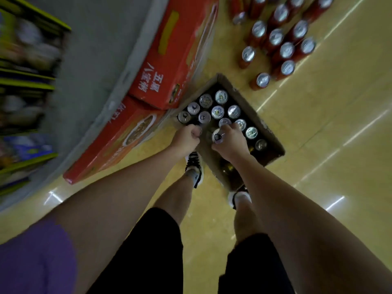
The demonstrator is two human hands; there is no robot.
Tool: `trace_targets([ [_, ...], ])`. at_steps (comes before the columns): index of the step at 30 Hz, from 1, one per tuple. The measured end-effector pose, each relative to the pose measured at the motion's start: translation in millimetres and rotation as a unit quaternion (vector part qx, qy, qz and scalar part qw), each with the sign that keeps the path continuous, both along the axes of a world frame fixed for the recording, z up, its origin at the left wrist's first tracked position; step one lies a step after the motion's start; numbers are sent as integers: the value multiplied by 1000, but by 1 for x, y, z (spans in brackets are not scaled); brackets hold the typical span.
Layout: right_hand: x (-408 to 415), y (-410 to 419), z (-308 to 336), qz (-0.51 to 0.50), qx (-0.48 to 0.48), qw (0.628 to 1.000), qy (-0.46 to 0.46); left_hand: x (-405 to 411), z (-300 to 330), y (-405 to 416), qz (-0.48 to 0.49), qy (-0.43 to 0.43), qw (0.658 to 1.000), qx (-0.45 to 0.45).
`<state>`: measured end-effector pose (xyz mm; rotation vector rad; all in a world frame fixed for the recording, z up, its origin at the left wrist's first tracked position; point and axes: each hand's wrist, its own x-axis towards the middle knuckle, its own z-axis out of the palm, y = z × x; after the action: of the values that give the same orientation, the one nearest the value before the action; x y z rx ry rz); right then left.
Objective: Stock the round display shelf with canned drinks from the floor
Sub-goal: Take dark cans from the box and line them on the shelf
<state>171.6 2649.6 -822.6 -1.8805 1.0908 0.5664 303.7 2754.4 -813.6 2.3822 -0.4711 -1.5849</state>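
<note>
My right hand [230,143] is curled round the top of a can [217,136] at the near edge of the pack, its silver lid and pull tab showing between my thumb and fingers. My left hand [186,139] is just beside it, fingers curled tight into a fist at the near left corner of the carton; a sliver of silver shows at my knuckles, but I cannot tell whether I am holding a can there.

Both hands are down inside the open cardboard carton [252,107], which sits on the yellow floor [318,124] with one corner pointing away from me. The other canned drinks [217,112] stand upright in it in rows, lids up, touching one another. Nearer to me the carton has gaps where darker can bodies show.

My feet in black-and-white sneakers [194,166] are planted just this side of the carton, one touching its near wall.

To the left of the carton, red boxes [169,60] with white printed characters lean against the curved grey base of the round display shelf [95,60]. Further left, yellow-edged shelving [27,85] is too blurred to read.

Beyond the carton to the right, a cluster of red cans [282,49] with silver lids stands on the floor, well apart from my hands.
</note>
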Motion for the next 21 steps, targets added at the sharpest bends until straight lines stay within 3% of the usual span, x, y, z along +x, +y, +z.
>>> trace_targets([
  [4,8,-35,108,18,3,1000,-24,-2,98,-15,-36,-28,999,-15],
  [9,21,-75,262,64,-11,996,-58,-5,246,-46,-45,-64,992,-100],
  [16,32,-113,455,75,-49,979,-182,13,417,-68,-27,-136,975,-173],
  [21,46,-125,572,118,-59,957,-258,26,537,-68,12,-77,973,-219],
])
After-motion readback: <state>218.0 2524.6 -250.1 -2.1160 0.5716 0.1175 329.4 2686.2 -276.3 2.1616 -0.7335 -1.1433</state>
